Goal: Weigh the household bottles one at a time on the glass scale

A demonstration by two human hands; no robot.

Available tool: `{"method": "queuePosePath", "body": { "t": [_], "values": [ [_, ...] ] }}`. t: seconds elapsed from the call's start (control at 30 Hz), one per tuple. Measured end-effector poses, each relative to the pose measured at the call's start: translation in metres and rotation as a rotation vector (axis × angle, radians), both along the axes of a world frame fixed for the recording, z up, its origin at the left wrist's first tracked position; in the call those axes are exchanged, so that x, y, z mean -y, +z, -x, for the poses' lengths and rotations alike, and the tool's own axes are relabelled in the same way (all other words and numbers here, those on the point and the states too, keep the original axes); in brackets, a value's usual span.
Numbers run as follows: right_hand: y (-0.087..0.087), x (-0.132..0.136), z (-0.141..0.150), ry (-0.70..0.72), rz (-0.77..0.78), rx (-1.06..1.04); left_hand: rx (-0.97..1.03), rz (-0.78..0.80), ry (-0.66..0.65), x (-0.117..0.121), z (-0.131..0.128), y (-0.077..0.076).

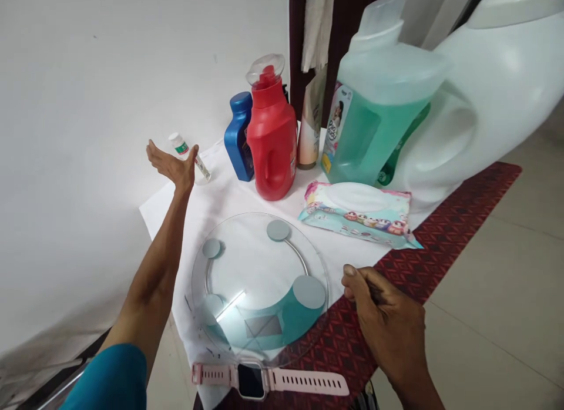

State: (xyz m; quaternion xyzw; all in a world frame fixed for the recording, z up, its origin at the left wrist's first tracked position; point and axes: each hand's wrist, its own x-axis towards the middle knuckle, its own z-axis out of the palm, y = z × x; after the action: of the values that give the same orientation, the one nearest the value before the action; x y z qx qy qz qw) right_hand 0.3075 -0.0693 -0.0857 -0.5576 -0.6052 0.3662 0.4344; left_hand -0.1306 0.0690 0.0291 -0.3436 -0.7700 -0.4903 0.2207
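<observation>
My left hand [174, 168] is stretched out at the table's far left, thumb and fingers spread, with nothing gripped. Just behind its palm is a small clear bottle [201, 165] with a white cap and green label, partly hidden by the thumb. At the lower right, my right hand [388, 316] hovers beside the table edge. Its fingers are curled in and the thumb presses on the index finger; nothing shows sticking out of it. Between my hands lies a round glass bathroom scale [247, 263]. A pink-strapped smartwatch [251, 380] lies along its near side.
At the back stand a blue bottle [240, 137], a red detergent jug [273, 140], a beige tube [311, 122], a green-liquid jug [374, 122] and a large white jug [497, 75]. A wipes pack [359, 213] lies before them. White cloth covers part of the red patterned mat [467, 204].
</observation>
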Motion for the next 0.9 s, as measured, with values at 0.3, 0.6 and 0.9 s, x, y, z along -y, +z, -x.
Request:
{"method": "queuePosePath", "body": {
  "t": [0.3, 0.6, 0.9],
  "values": [
    [0.003, 0.001, 0.004, -0.017, 0.012, -0.014, 0.343, 0.129, -0.161, -0.021, 0.031, -0.025],
    [0.003, 0.0, 0.006, 0.002, -0.014, -0.03, 0.274, 0.023, -0.264, 0.064, -0.005, -0.029],
    [0.001, 0.0, 0.01, -0.007, -0.052, -0.093, 0.297, 0.183, -0.617, 0.193, -0.13, 0.001]
  ]
}}
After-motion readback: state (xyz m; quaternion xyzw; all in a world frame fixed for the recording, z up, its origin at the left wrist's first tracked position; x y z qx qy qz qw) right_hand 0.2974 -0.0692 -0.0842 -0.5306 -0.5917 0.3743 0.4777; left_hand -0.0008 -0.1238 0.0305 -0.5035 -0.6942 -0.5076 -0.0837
